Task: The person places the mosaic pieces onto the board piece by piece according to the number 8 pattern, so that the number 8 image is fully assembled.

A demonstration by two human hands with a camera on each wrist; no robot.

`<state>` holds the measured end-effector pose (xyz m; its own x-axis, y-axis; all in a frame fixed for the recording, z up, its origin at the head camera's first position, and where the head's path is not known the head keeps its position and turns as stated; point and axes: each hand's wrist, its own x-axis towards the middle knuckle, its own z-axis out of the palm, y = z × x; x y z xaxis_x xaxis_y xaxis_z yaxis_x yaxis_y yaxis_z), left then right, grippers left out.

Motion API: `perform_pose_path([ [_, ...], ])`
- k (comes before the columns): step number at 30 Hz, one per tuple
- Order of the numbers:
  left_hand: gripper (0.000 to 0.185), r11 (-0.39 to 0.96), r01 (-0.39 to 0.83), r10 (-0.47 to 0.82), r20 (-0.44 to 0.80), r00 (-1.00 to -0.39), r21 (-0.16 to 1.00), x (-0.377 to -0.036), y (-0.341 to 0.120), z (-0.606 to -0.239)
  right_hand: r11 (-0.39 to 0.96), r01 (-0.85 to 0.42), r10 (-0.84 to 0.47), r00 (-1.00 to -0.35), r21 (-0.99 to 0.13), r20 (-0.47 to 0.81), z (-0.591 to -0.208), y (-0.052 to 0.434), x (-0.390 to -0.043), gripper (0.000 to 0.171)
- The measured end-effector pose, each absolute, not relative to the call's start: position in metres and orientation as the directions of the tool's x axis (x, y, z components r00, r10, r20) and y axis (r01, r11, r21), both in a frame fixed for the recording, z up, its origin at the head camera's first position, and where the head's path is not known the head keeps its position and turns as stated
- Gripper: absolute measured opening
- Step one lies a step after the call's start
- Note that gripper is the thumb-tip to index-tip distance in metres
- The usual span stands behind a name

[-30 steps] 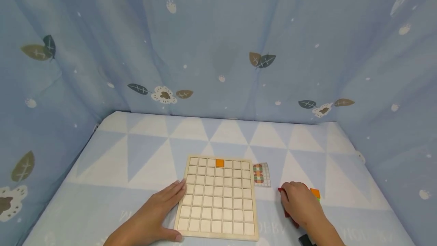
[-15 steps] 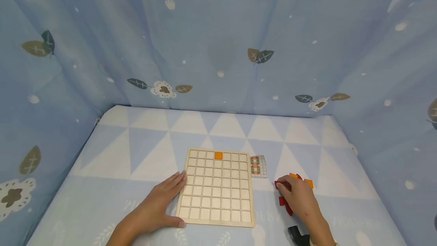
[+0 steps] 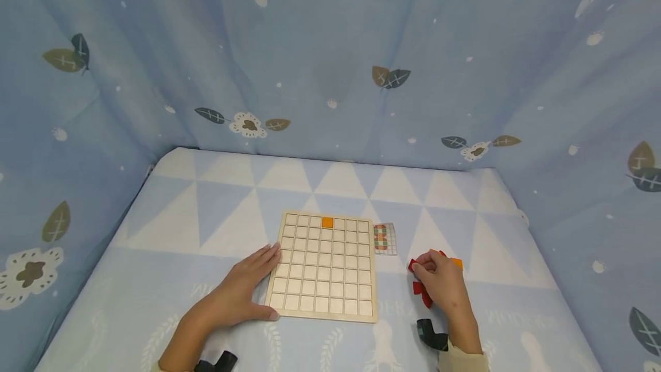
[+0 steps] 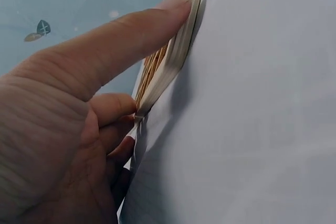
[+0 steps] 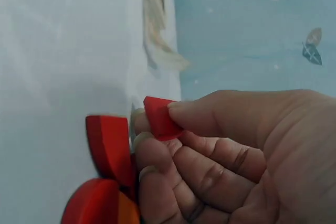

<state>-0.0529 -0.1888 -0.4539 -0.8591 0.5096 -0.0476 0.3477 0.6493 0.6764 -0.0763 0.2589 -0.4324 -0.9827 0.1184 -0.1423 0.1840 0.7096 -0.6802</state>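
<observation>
My left hand (image 3: 237,289) lies along the left side of a wooden grid board (image 3: 323,273), its fairly straight fingers at the left edge and the thumb at the near left corner. One orange square tile (image 3: 327,223) sits in the board's far row. To the right of the board, my right hand (image 3: 445,283) pinches a small red block with a curved side (image 5: 160,121) between thumb and fingertips. Beside and beneath those fingers are more red blocks (image 5: 107,145) and an orange block (image 3: 457,263); the hand partly hides this pile.
A small printed pattern card (image 3: 385,240) lies against the board's right edge, showing coloured shapes on a grid. A patterned cloth (image 3: 232,220) covers the table, and a blue curtain (image 3: 330,33) stands behind and at both sides. Black wrist devices (image 3: 431,336) sit near both forearms.
My right hand has drawn a red block from the pile and now pinches it at the pile's left side. The left hand stays at the board. The head view has shifted slightly.
</observation>
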Motion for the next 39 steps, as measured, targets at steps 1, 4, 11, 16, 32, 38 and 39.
perform_pose_path([
  [1, 0.118, 0.65, 0.342, 0.505, -0.049, -0.862, 0.679, -0.053, -0.19, -0.454, 0.708, 0.186, 0.118, -0.982, -0.682, -0.146, -0.433, 0.258, -0.077, 0.006],
  [4, 0.117, 0.646, 0.328, 0.497, -0.054, -0.866, 0.689, -0.053, -0.191, -0.454, 0.713, 0.195, 0.117, -0.98, -0.674, -0.159, -0.434, 0.257, -0.078, 0.008],
  [11, 0.115, 0.631, 0.352, 0.497, -0.012, -0.868, 0.691, -0.058, -0.186, -0.45, 0.716, 0.183, 0.106, -0.982, -0.674, -0.154, -0.428, 0.261, -0.08, 0.011],
  [16, 0.116, 0.616, 0.341, 0.501, -0.019, -0.865, 0.71, -0.064, -0.181, -0.451, 0.681, 0.164, 0.093, -0.986, -0.713, -0.138, -0.422, 0.263, -0.085, 0.013],
  [32, 0.118, 0.602, 0.317, 0.494, -0.03, -0.869, 0.733, -0.057, -0.185, -0.458, 0.668, -0.175, -0.294, -0.955, -0.724, -0.04, -0.4, 0.18, -0.172, 0.007],
  [38, 0.118, 0.612, 0.304, 0.482, -0.04, -0.875, 0.73, -0.056, -0.186, -0.459, 0.68, -0.226, -0.366, -0.929, -0.697, -0.056, -0.409, 0.156, -0.193, 0.008],
  [39, 0.118, 0.613, 0.302, 0.48, -0.041, -0.876, 0.73, -0.056, -0.187, -0.459, 0.685, -0.226, -0.368, -0.928, -0.692, -0.062, -0.411, 0.152, -0.196, 0.008],
])
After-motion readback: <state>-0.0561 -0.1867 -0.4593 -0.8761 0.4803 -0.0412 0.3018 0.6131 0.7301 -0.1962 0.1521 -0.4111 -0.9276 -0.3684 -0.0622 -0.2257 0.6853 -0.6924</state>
